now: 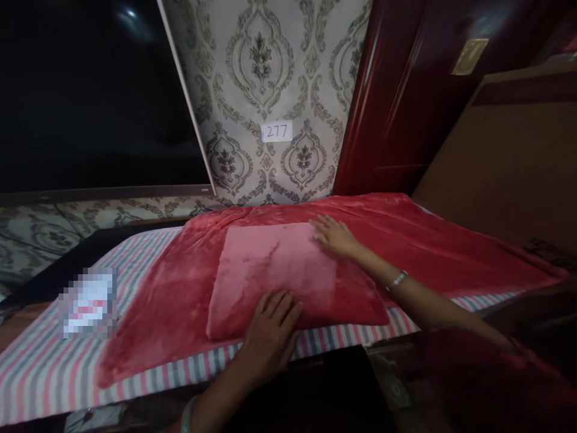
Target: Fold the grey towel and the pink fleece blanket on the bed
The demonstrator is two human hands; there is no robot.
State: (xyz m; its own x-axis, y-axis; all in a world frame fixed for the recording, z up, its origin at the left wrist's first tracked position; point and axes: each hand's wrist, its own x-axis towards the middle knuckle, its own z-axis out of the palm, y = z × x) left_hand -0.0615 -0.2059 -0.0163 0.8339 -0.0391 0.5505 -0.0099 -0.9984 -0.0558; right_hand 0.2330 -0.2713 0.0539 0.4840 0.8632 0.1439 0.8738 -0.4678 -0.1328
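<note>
A red plush cloth [189, 319] is spread over a striped sheet [54, 367]. On its middle lies a folded rectangular piece of soft fabric [270, 252], pale pink over most of its top and deeper red along the near and right sides. I cannot tell whether this piece is separate or part of the red cloth. My left hand [273, 328] rests on the near edge of the piece, fingers stretched over it. Near its far right corner, my right hand [336, 236] lies flat with fingers apart. Neither hand grips anything.
A large dark screen [90, 96] stands at the back left, against patterned wallpaper [261, 66] bearing a paper marked 277 [276, 131]. To the right are a dark red door [406, 90] and a big cardboard box [509, 168]. A blurred-out item [89, 304] lies on the sheet's left.
</note>
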